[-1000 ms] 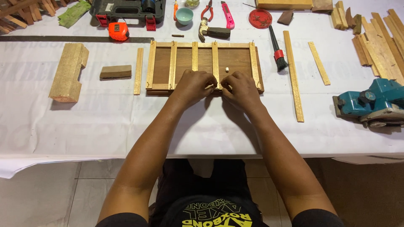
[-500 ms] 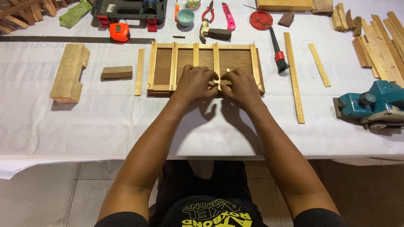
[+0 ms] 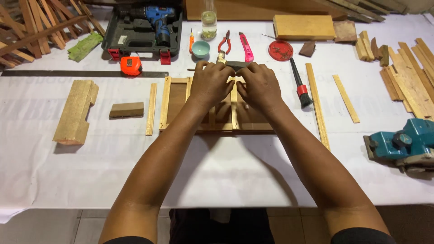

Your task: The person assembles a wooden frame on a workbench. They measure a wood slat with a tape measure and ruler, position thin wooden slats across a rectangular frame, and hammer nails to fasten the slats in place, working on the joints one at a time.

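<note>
A wooden frame (image 3: 174,105) with several upright slats lies flat on the white-covered table (image 3: 217,171). Both my hands rest on its far edge, side by side over the middle slat (image 3: 233,115). My left hand (image 3: 211,84) and my right hand (image 3: 260,86) have their fingers curled down onto the top of that slat. The fingertips are hidden behind the backs of the hands. A hammer (image 3: 238,64) lies just beyond my fingers.
Left of the frame lie a loose strip (image 3: 151,108), a small block (image 3: 126,110) and a big wood block (image 3: 74,110). To the right are a brush (image 3: 300,86), long strips (image 3: 317,106) and an electric planer (image 3: 402,144). A drill case (image 3: 142,27), tape measure (image 3: 131,66) and ruler (image 3: 81,73) sit behind.
Both hands have slid along the middle slat from the frame's near edge to its far edge.
</note>
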